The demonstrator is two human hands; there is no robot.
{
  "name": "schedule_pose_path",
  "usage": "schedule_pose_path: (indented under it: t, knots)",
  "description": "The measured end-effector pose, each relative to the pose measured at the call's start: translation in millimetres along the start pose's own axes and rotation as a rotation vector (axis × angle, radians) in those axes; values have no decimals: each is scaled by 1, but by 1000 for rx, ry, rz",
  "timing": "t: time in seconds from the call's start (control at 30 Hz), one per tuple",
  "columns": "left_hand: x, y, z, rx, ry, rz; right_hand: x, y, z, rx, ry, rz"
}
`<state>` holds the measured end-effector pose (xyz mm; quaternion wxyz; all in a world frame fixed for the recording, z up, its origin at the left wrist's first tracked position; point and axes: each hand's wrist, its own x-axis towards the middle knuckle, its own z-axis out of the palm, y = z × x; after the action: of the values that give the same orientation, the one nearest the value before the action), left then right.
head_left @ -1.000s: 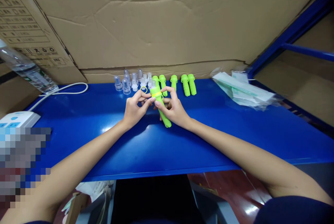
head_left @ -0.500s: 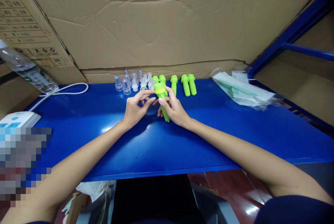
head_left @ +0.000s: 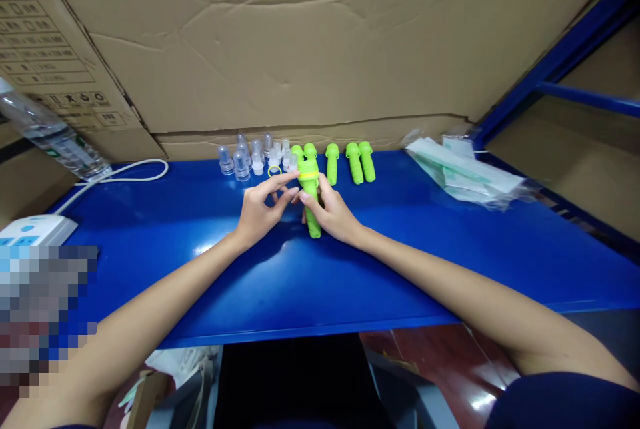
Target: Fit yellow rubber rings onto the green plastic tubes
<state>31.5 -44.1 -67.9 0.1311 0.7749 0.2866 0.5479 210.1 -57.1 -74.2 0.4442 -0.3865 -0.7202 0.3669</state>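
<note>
My right hand [head_left: 334, 214] is wrapped round a green plastic tube [head_left: 311, 205] that stands almost upright over the blue table [head_left: 210, 249]. A yellow ring [head_left: 308, 176] sits round the tube just below its head. The fingertips of my left hand [head_left: 260, 207] pinch at that ring from the left. A loose yellow ring [head_left: 274, 171] lies on the table behind my left hand. Further back stand several clear caps [head_left: 243, 157] and several more green tubes [head_left: 356, 162] in a row.
Cardboard sheets [head_left: 320, 42] wall off the back. A plastic water bottle [head_left: 50, 135] lies at the left, with a white cable [head_left: 120, 172] and a white power strip [head_left: 30, 230]. Clear bags [head_left: 465, 172] lie at the right, by a blue frame [head_left: 555, 62].
The green tube went from slanted with its tail toward me to nearly upright. My hands shifted slightly back with it, and the yellow ring now sits round its neck.
</note>
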Motion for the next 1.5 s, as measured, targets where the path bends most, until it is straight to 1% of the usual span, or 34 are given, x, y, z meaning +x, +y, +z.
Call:
schedule_pose_path:
  t: [0.1,0.23,0.47,0.73,1.07,1.17,1.27,1.4,1.5]
  knots:
    - [2,0,-1,8,-1,20,0,0,0,-22,0,10]
    - [5,0,-2,-14,22,62,-1,0,0,-67,-25,-18]
    - [6,-3,-3,-15,47,70,0,0,-1,-88,-72,-18]
    - [5,-2,-1,-19,14,121,2,5,-3,-66,-116,-25]
    - [4,-1,0,-46,-1,56,3,7,0,4,-110,27]
    - [3,-1,1,-65,-5,40,2,9,1,66,-113,51]
    - [3,-1,2,-91,-19,-7,1,10,2,152,-131,76]
    - [2,1,3,-127,-48,-51,0,12,1,163,-151,51]
    - [2,1,3,-129,-55,-37,0,13,0,140,-156,20]
